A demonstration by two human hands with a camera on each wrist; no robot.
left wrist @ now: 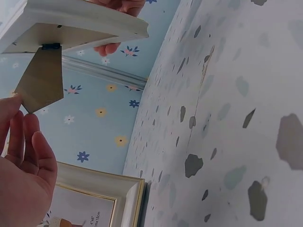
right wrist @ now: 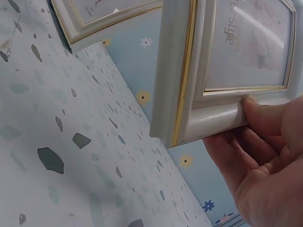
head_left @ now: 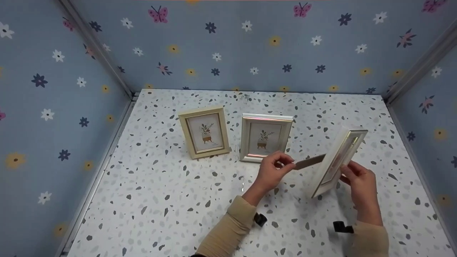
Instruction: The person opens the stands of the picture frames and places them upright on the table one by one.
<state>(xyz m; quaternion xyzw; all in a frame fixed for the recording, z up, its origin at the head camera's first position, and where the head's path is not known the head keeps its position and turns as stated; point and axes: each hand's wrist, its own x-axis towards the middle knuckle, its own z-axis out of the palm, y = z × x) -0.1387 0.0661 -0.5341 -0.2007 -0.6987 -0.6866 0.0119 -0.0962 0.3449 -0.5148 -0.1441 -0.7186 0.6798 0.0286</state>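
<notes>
A cream picture frame (head_left: 323,175) with a gold inner line is held up off the table, tilted, at the right in the head view. My right hand (head_left: 362,182) grips its side edge, thumb on the front moulding (right wrist: 218,118) and fingers behind. From its back a brown easel leg (left wrist: 45,80) sticks out, joined by a small dark hinge (left wrist: 51,46). The tip of that leg is pinched between thumb and fingers of my left hand (head_left: 273,171). Just beyond the left hand stands a silvery-white picture frame (head_left: 246,139) with a plant print.
Left of it stands a cream-yellow picture frame (head_left: 210,155) with a similar plant print. All are on a white speckled table (head_left: 153,200). Blue flowered walls (head_left: 235,46) enclose the back and both sides. Black wrist mounts (head_left: 260,219) show beside the sleeves.
</notes>
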